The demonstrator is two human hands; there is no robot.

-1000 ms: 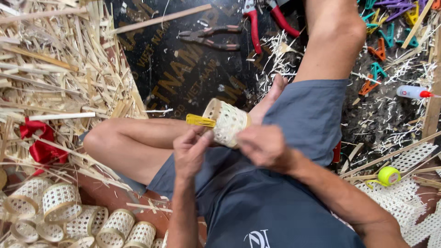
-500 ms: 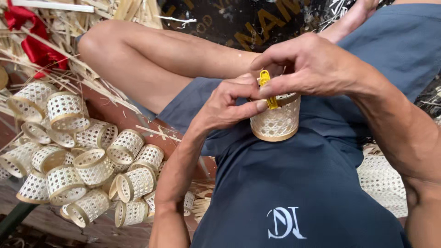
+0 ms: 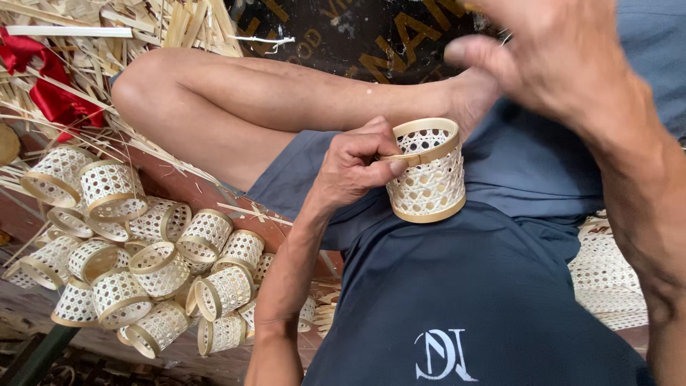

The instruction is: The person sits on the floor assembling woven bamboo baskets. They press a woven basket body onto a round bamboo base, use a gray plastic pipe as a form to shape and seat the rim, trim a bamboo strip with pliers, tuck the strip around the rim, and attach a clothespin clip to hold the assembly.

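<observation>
A small woven cane cylinder (image 3: 427, 176) with pale bamboo rims rests upright against my dark blue shirt. My left hand (image 3: 355, 166) grips it at the upper rim, thumb pressed on the band. My right hand (image 3: 554, 53) is lifted above and to the right of the cylinder, blurred, apart from it. Whether the right hand's fingers hold anything cannot be made out.
A pile of several finished woven cylinders (image 3: 143, 250) lies at my lower left. Loose bamboo strips (image 3: 143, 28) and a red cloth (image 3: 50, 93) lie at the upper left. My bent leg (image 3: 286, 100) crosses the middle. Woven cane mesh (image 3: 607, 271) lies at the right.
The yellow clip that sat on the cylinder's rim is gone from view. My right hand has lifted away up and right, leaving only my left hand on the cylinder.
</observation>
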